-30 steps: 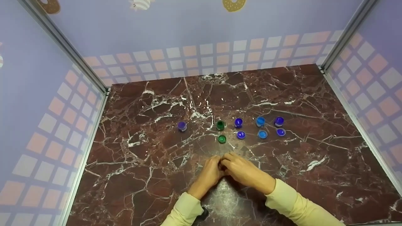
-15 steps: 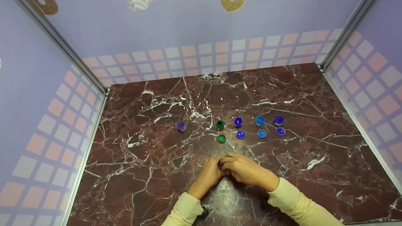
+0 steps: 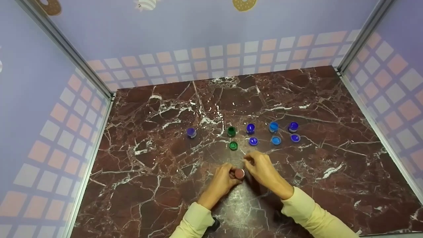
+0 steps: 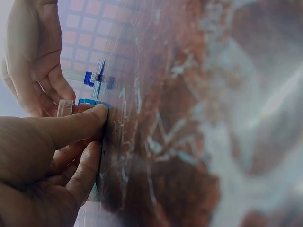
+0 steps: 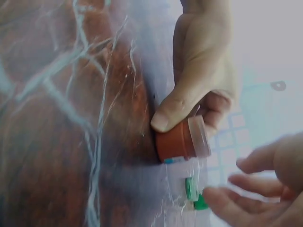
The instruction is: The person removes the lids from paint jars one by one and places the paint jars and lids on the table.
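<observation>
The left hand (image 3: 222, 180) grips a small brown pot (image 3: 239, 173) standing upright on the marble table (image 3: 148, 185), open mouth up, in the head view; the right hand (image 3: 262, 168) hovers just beside it, fingers curled, whether round a lid I cannot tell. Beyond stand green, blue and purple pots with lids. The left wrist view shows the left thumb (image 4: 78, 125) pressed to the pot's clear rim (image 4: 65, 108). In the right wrist view the pot (image 5: 182, 140) is pinched by thumb and fingers, its axis perpendicular to the table.
</observation>
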### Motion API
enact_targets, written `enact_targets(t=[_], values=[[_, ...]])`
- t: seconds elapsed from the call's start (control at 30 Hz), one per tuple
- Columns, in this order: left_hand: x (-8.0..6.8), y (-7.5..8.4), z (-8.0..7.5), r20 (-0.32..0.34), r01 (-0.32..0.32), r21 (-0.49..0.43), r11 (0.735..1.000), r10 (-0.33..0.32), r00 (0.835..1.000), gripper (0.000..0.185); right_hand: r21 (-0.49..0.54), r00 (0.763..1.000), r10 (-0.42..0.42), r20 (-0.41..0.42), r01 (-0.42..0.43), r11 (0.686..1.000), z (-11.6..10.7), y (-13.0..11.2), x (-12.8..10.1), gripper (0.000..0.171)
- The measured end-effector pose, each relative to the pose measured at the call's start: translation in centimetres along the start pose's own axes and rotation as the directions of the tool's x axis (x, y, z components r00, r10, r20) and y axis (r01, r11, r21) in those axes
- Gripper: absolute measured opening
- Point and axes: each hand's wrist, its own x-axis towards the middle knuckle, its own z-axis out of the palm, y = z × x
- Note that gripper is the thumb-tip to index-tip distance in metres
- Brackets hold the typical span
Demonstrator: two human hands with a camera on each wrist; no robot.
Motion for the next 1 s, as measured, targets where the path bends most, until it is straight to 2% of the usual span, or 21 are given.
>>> enact_targets(t=[0.1,0.2,0.37,0.5,0.63,0.8,1.0], values=[[0.0,-0.1,0.1,-0.005,-0.016,-0.005,1.0,0.016,1.0,0.034,-0.065,0.999,0.034,-0.017,-0.035,0.997,0.4,-0.5,-0.1,0.011],[0.0,-0.2,0.0,-0.02,-0.045,0.021,0.999,0.045,0.999,0.034,-0.156,1.0,0.008,-0.014,-0.01,0.988,0.8,-1.3,-0.6,0.018],[-0.1,-0.2,0.0,-0.05,-0.093,0.084,0.992,0.097,0.994,0.027,-0.302,0.999,-0.03,0.018,0.034,0.953,2.0,-2.5,-1.7,0.029],[0.0,-0.2,0.0,-0.054,-0.113,0.102,0.988,0.119,0.991,0.015,-0.373,0.998,-0.04,0.04,0.052,0.927,2.9,-3.3,-2.3,0.033],[0.1,-0.3,0.1,-0.052,-0.112,0.106,0.988,0.118,0.992,0.016,-0.428,0.997,-0.074,0.028,0.079,0.9,3.6,-3.5,-2.5,0.032],[0.1,-0.4,0.2,-0.058,-0.114,0.098,0.989,0.12,0.991,0.02,-0.461,0.996,-0.09,0.018,0.088,0.883,3.8,-3.4,-2.4,0.028],[0.1,-0.4,0.2,-0.057,-0.114,0.088,0.99,0.119,0.991,0.021,-0.395,0.988,-0.13,0.081,0.152,0.906,3.2,-3.1,-2.4,0.024]])
